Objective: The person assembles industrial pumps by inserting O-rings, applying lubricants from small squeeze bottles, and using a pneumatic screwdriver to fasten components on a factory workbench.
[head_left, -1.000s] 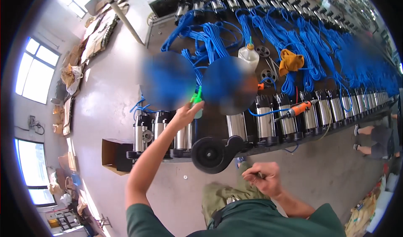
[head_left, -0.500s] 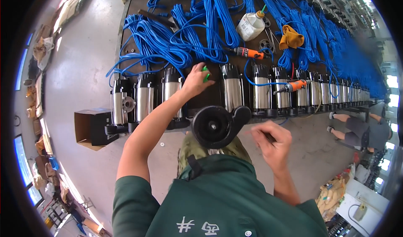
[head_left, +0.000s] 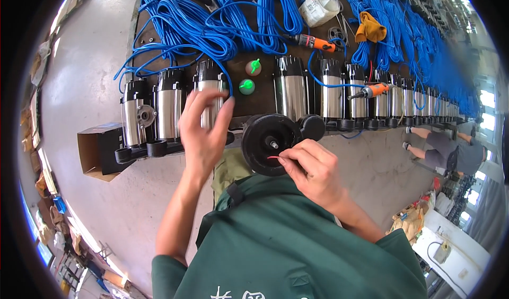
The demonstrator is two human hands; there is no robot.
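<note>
A steel-bodied pump (head_left: 291,89) lies at the bench edge, its round black open housing (head_left: 253,156) turned toward me with a metal shaft in the middle. Between thumb and fingertips, my right hand (head_left: 316,174) pinches a thin red stick (head_left: 273,157), whose tip is over the housing's opening. My left hand (head_left: 203,132) holds nothing; its fingers are apart, slightly blurred, in front of another steel pump (head_left: 210,76). Two small bottles with green caps, a farther bottle (head_left: 253,67) and a nearer bottle (head_left: 247,86), stand on the bench between the pumps.
Bundles of blue cable (head_left: 185,26) cover the bench's far part. An orange power tool (head_left: 318,43), a second orange tool (head_left: 371,90), a white bottle (head_left: 319,8) and a yellow cloth (head_left: 370,27) lie to the right. A cardboard box (head_left: 101,150) is below at left; another person (head_left: 442,149) is at far right.
My left hand has let go of a green-capped bottle and drawn back toward me. My right hand has moved left to the housing, the red stick in its fingers. The view has shifted.
</note>
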